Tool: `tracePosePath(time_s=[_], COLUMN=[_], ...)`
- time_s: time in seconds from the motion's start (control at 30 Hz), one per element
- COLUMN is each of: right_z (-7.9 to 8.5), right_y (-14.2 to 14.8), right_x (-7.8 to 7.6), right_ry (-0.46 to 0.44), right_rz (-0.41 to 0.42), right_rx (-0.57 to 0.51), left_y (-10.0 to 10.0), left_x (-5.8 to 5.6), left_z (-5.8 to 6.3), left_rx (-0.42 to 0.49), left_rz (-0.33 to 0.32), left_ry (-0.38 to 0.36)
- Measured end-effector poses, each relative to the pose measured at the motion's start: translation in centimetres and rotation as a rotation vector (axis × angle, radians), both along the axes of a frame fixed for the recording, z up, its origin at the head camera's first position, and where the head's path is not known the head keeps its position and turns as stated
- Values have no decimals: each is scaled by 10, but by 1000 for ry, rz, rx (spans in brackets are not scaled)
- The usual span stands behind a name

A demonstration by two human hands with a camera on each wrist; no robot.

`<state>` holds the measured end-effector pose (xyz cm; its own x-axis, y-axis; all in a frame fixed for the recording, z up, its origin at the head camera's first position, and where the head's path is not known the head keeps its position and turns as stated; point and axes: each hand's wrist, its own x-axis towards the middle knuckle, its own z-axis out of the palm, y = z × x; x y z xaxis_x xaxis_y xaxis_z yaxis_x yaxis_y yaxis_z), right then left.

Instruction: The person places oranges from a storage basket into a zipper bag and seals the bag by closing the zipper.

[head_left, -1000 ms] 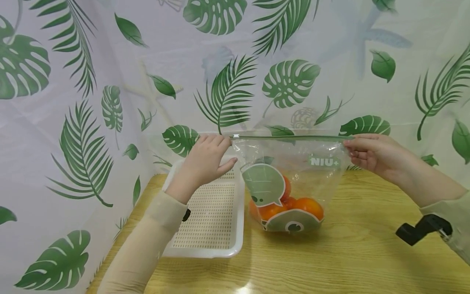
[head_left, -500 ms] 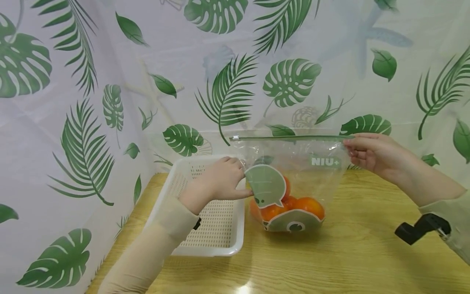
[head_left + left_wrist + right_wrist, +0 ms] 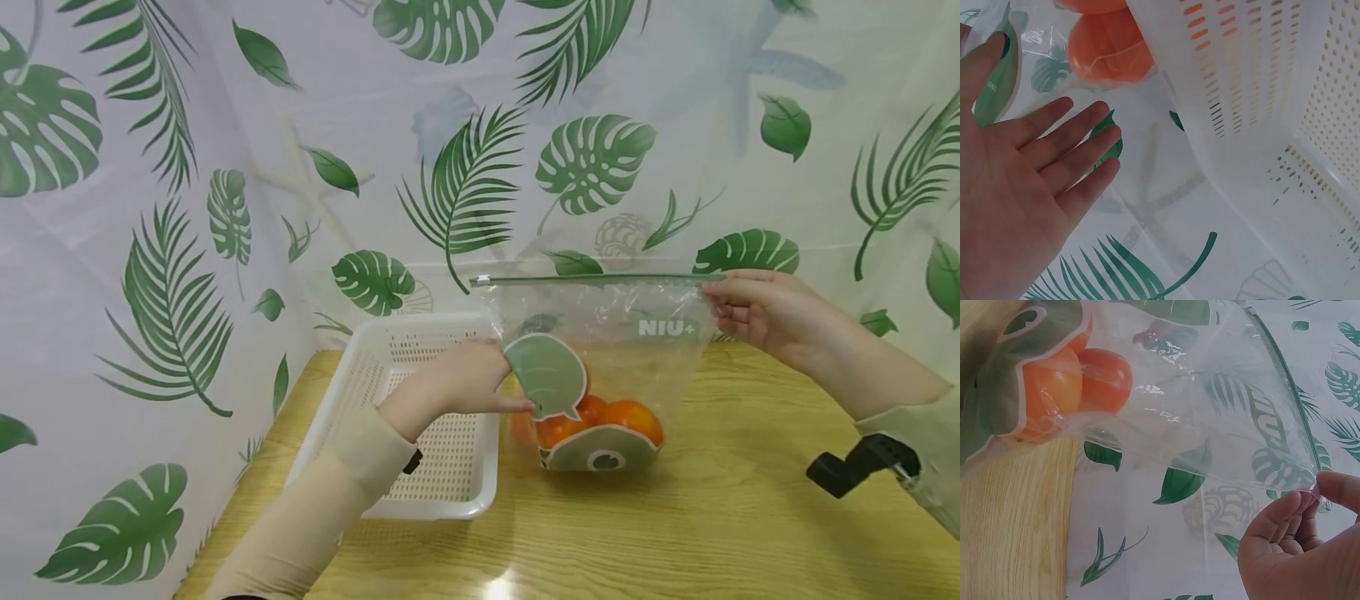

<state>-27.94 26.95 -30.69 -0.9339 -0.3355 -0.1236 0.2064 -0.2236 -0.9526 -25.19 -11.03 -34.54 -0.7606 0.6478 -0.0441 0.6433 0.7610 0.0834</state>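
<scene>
A clear zip bag point(image 3: 615, 350) with green prints stands upright on the table, several round orange-red fruits point(image 3: 633, 419) in its bottom. Along its top runs a green zip strip point(image 3: 600, 279), its slider point(image 3: 481, 281) at the left end. My right hand point(image 3: 780, 325) pinches the bag's top right corner between thumb and fingers, as the right wrist view also shows. My left hand point(image 3: 457, 379) is at the bag's left side, above the white basket. In the left wrist view its fingers point(image 3: 1079, 144) are spread and nearly straight, and the thumb lies against or close to the bag's green print.
A white perforated plastic basket point(image 3: 487, 492) stands left of the bag on the wooden table point(image 3: 720, 525). Behind and to the left hangs a white cloth point(image 3: 300, 125) printed with green leaves.
My left hand has left the zip strip's left end and moved down and right to the bag's side. My right hand keeps its pinch on the top right corner, and the bag has stayed in place.
</scene>
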Motion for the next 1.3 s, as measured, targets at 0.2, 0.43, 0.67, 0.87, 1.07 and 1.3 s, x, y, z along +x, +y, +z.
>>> tracePosePath(time_s=[0.2,0.43,0.67,0.87,1.07,1.3], right_z=[-7,-23,-46,-64,-78,-91], right_y=[1,3,14,21,19,13], right_x=[-2,-3,-4,-2,3,8], right_ry=[1,33,122,210,259,270], right_rz=[11,79,263,366,390,384], right_rx=[50,125,54,136,301,412], left_y=[3,5,6,4,2,-2], left_x=[-2,-2,-4,-4,-4,-3], left_z=[-5,-9,-9,-12,-14,-15], left_rx=[16,-3,14,41,75,102], left_rz=[92,114,116,114,126,134], left_ry=[-86,-29,-19,-1,-4,-21])
